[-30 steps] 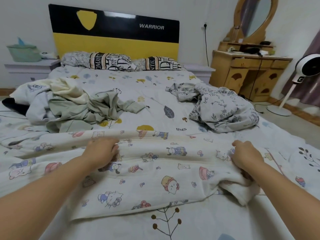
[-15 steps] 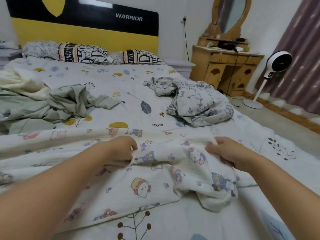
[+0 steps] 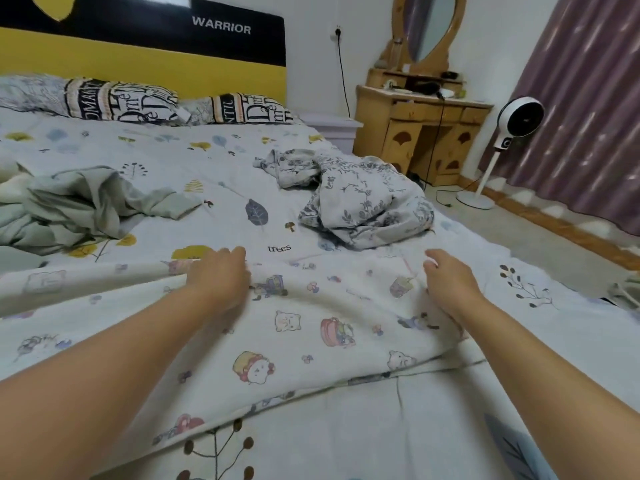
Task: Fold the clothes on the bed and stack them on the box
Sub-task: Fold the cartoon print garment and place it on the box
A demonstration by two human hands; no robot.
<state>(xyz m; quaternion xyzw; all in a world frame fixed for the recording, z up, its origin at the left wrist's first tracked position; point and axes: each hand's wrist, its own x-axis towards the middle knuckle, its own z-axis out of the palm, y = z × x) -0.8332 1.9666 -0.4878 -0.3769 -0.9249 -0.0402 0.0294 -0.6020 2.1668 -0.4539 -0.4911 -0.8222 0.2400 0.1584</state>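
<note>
Under both grips, the cartoon cloth (image 3: 311, 327) lies on the bed (image 3: 381, 445), left hand (image 3: 221, 275) and right hand (image 3: 450, 282) spread flat on it, so uneven smoothing could drag the cloth's far edge askew.

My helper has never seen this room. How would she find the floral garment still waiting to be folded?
Start at the wooden dressing table beside the bed. On the bed's edge nearest it lies the crumpled floral garment, white with grey-blue leafy sprigs. The other heap is plain pale green; the cloth under the hands shows cartoons.
</note>
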